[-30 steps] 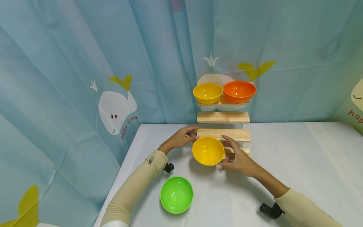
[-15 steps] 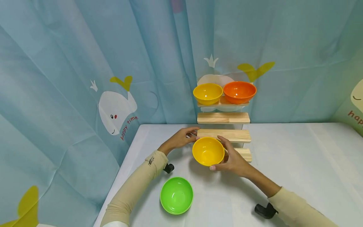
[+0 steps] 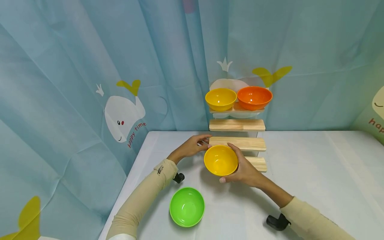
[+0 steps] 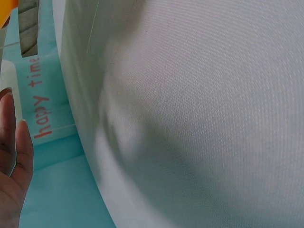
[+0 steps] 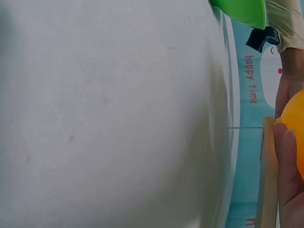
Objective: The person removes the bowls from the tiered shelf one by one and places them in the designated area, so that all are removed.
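Observation:
A yellow bowl (image 3: 220,160) sits at the front of a stepped wooden rack (image 3: 237,143), near its lower boards. My right hand (image 3: 244,170) grips it from the right, thumb at the front and fingers round the far side. At the rack's left end is my left hand (image 3: 192,146), its fingers loosely bent and its thumb tip close to the bowl's rim; whether it touches the bowl is unclear. The left wrist view catches only part of the left hand (image 4: 14,156). The right wrist view has the yellow bowl (image 5: 295,128) beside the right fingers (image 5: 287,161).
On the rack's top board stand another yellow bowl (image 3: 221,99) and an orange bowl (image 3: 254,98), side by side. A green bowl (image 3: 187,207) rests on the white table (image 3: 315,173) nearer the front. Behind hangs a blue curtain (image 3: 168,66) with whale prints.
My right hand has moved left and closed round the yellow bowl's right side. The left hand and the bowls have stayed nearly in place.

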Demonstrator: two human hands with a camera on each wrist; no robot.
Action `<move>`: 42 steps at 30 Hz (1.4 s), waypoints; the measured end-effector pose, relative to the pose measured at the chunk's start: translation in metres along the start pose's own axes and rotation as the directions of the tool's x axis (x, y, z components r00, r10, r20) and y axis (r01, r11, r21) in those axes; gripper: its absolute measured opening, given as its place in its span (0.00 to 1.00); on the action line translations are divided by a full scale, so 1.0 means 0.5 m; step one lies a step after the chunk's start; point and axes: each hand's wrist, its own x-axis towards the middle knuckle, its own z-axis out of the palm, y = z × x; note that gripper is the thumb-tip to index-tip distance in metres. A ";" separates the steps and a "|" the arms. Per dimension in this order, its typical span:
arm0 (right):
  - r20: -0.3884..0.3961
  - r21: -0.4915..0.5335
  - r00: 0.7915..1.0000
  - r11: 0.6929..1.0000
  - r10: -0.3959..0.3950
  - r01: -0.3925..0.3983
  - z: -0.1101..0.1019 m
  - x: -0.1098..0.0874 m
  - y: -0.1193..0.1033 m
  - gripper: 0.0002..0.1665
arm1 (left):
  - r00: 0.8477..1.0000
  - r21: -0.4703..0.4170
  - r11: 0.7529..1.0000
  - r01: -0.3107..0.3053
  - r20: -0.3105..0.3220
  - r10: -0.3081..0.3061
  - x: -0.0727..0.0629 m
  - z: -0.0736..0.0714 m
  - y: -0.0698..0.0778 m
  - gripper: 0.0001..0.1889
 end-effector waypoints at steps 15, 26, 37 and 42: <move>-0.020 -0.051 1.000 0.999 -0.005 0.004 0.000 -0.001 -0.001 0.72 | 1.000 -0.010 1.000 0.003 0.000 -0.003 0.001 -0.002 0.010 0.27; -0.025 -0.038 0.999 0.999 -0.037 0.036 -0.010 -0.010 0.000 0.69 | 1.000 -0.026 1.000 0.006 0.003 -0.006 0.000 -0.002 0.009 0.28; -0.019 -0.023 0.999 0.999 -0.038 0.037 -0.026 -0.022 -0.003 0.68 | 1.000 0.011 1.000 -0.001 0.000 0.001 -0.002 -0.001 0.005 0.30; -0.027 -0.033 0.998 0.998 -0.051 0.050 -0.031 -0.029 -0.004 0.68 | 1.000 -0.007 1.000 0.014 0.001 -0.014 -0.004 0.000 0.009 0.29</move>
